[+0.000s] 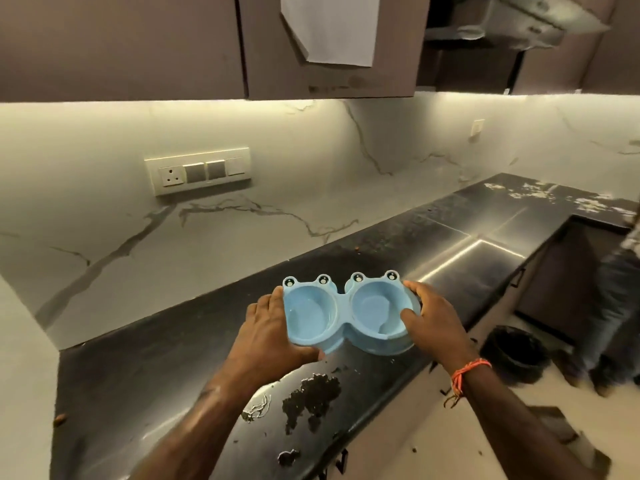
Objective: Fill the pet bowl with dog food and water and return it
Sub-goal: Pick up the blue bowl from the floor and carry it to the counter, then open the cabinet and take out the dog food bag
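Head view: both hands hold a light-blue double pet bowl (346, 311) above a dark countertop (138, 386). The left hand (273, 336) grips the bowl's left end, thumb curled under the near rim and fingers round the side. The right hand (431, 315) grips the right end, thumb hooked over the rim into the right compartment. Between the two hands both compartments look bare of food; the left one shows a faint sheen that may be water, though I cannot tell. Below the left hand, on the countertop, lies a dark wet spill of crumbly bits (310, 398). An orange thread band (467, 374) circles the right wrist. Beyond the right hand, low on the floor, stands a black bin (516, 351).
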The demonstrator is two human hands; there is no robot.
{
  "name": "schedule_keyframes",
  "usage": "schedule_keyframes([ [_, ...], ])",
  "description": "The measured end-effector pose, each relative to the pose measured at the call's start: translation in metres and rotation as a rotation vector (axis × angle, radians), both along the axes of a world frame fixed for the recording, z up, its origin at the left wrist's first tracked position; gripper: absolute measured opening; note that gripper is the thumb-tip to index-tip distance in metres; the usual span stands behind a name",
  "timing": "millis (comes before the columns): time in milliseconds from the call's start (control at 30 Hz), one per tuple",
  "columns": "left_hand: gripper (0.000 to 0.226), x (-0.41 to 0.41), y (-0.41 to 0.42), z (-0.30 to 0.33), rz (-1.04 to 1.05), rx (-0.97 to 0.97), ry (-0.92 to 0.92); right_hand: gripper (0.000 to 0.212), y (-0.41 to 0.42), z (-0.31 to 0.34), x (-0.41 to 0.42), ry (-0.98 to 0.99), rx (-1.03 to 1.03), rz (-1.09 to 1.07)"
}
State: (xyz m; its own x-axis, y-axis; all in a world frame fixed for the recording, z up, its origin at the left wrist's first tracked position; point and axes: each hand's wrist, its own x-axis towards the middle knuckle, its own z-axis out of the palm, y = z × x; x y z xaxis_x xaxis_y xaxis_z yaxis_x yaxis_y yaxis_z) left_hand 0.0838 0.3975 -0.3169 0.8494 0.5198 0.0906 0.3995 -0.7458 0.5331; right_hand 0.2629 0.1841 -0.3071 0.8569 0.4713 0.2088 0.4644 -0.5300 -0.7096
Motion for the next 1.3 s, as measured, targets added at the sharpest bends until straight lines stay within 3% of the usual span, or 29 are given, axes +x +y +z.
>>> schedule_keyframes([
  [467, 0.125, 0.05, 0.006, -0.091, 0.479, -0.062, 0.127, 0.055, 0.109, -0.1, 0.119, 0.113, -0.164, 0.461],
  [767, 0.123, 0.054, -0.007, -0.131, 0.658, -0.191, 0.272, 0.062, 0.142, -0.161, 0.132, 0.093, -0.379, 0.66],
  [933, 0.109, 0.046, -0.004, -0.149, 0.677, -0.237, 0.209, 0.067, 0.15, -0.19, 0.132, 0.113, -0.408, 0.709],
  [1000, 0.112, 0.043, 0.0, -0.151, 0.648, -0.226, 0.226, 0.062, 0.151, -0.194, 0.133, 0.088, -0.4, 0.714],
  [1133, 0.147, 0.049, 0.012, -0.131, 0.705, -0.151, 0.269, 0.061, 0.159, -0.177, 0.135, -0.021, -0.323, 0.655],
  [1300, 0.128, 0.058, 0.039, -0.075, 0.716, 0.127, 0.094, 0.068, 0.19, -0.111, 0.137, -0.24, -0.111, 0.637],
])
